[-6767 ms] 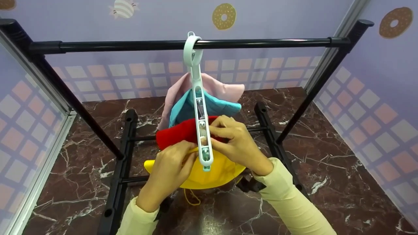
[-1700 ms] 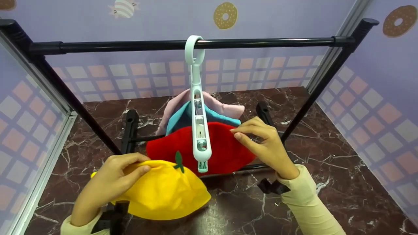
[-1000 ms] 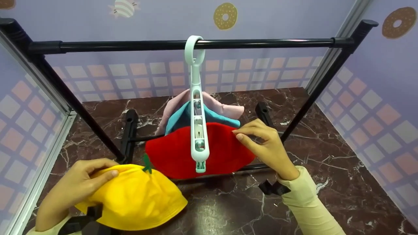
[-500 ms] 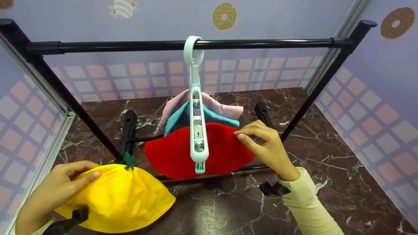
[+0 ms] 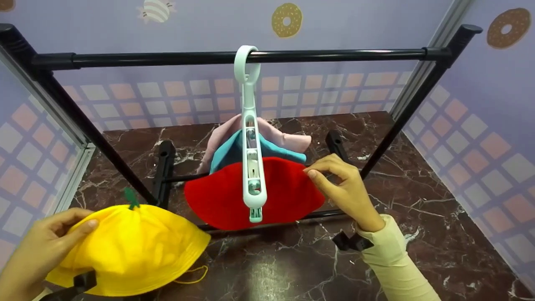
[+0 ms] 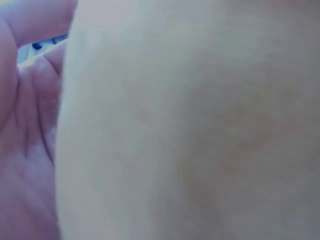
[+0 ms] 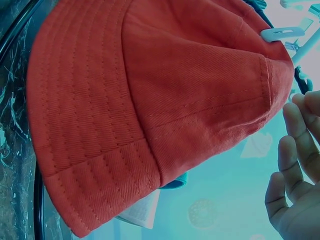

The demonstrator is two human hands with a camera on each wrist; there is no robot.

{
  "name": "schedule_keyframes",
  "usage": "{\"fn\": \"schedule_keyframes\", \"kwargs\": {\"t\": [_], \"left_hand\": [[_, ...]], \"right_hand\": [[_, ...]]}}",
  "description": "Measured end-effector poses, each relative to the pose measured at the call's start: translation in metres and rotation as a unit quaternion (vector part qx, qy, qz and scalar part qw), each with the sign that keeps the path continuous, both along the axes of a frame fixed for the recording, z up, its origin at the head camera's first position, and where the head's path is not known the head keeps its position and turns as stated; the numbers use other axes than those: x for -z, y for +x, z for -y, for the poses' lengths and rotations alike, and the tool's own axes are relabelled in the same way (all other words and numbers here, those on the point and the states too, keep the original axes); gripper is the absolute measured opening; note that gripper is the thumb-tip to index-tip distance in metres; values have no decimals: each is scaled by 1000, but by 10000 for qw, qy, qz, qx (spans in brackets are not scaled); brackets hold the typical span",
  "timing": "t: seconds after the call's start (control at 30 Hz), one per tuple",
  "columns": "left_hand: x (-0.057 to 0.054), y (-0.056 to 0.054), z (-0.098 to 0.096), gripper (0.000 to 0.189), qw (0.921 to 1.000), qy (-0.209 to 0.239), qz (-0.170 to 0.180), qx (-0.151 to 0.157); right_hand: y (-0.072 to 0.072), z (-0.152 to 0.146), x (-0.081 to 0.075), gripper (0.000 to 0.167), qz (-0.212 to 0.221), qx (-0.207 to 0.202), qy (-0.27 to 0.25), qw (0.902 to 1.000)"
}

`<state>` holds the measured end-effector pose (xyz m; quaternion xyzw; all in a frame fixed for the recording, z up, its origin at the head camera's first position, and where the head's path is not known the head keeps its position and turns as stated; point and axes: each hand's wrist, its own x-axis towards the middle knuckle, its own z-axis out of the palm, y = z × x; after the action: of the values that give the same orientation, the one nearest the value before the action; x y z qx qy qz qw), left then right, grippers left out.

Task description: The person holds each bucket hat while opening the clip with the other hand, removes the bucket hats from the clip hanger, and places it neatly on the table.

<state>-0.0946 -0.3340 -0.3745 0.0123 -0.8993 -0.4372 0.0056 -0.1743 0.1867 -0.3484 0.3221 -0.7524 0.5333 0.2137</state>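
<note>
At the lower left of the head view my left hand (image 5: 46, 242) pinches a yellow bucket hat (image 5: 129, 251) between thumb and fingers; a green leaf tops it and a yellow cord hangs below. The left wrist view shows part of that palm (image 6: 30, 120) beside a blurred pale surface. My right hand (image 5: 345, 188) is beside the red bucket hat (image 5: 288, 192), its fingers loosely bent; in the right wrist view a small gap parts its fingertips (image 7: 294, 117) from the cloth. A pale green clip hanger (image 5: 253, 163) carries the red hat.
The hanger's ring circles a black rack bar (image 5: 342, 55). Behind the red hat hang a blue hat (image 5: 228, 150) and a pink hat (image 5: 288, 140). Black rack legs (image 5: 165, 167) stand on the dark marbled floor (image 5: 426, 234), with patterned walls around.
Both hands were at the hanger with the yellow hat. My left hand has carried that hat down and left; my right hand moved right, beside the red hat, and has since barely shifted.
</note>
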Motion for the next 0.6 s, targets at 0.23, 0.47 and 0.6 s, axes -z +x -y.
{"fn": "schedule_keyframes", "kwargs": {"t": [0.23,0.47,0.6], "left_hand": [[34,-1,40,21,9976,402,-247,-505],[48,6,60,13,9843,1599,-570,-475],[50,11,59,22,9566,2770,-739,-525]], "right_hand": [[-1,-1,1,13,136,-37,-58,9999],[-2,-1,3,14,200,-25,-88,9998],[-4,-1,4,14,179,4,-55,9998]]}}
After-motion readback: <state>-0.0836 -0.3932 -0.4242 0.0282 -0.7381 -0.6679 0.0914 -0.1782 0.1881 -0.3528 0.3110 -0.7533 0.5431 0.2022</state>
